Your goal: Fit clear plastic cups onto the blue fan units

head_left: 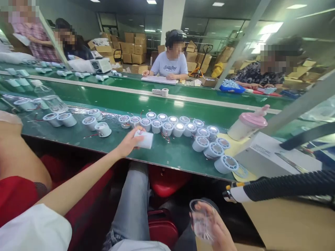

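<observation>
My left hand (130, 142) is closed around a pale blue cylindrical housing (145, 140), tipped on its side just above the green bench. Thin red and dark wires show at its end near my fingers. Low on the right, my right hand (216, 228) grips a clear plastic cup (201, 223) below the bench edge; I cannot make out whether anything is in it. Several similar round housings (179, 129) with ringed tops stand in rows beyond my left hand. More of them, such as a large housing (226, 164), curve toward the bench's front right.
A white box (258, 153) and a pink-lidded cup (251, 124) stand at the right, near a black corrugated hose (290, 186). A water bottle (49, 97) leans at the left. Several people sit across the green conveyor (125, 94); another person's arm (21, 153) is at my left.
</observation>
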Demonstrator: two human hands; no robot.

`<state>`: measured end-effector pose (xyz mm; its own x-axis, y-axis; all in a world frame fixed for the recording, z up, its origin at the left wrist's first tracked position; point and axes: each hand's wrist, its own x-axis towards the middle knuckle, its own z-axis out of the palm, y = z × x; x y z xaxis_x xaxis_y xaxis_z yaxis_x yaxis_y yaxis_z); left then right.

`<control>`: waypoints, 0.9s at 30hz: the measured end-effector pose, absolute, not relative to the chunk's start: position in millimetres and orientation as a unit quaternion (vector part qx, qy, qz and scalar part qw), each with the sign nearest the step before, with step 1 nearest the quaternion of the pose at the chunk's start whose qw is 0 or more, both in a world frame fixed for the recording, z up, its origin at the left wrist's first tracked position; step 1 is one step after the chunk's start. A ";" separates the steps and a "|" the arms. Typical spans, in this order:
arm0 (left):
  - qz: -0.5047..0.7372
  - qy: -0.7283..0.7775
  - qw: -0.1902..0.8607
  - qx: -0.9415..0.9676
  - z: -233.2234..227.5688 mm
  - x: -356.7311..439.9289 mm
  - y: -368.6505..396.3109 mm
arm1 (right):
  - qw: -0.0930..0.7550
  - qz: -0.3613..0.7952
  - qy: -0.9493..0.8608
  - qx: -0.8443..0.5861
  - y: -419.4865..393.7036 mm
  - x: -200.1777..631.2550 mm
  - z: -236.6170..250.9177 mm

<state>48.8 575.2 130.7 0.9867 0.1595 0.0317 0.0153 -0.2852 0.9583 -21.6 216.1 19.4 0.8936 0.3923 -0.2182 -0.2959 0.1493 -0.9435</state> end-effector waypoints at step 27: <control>-0.165 -0.139 0.530 0.820 83.3 0.2 435.0 | 0.473 0.181 -0.194 -0.840 234.9 -9.8 82.6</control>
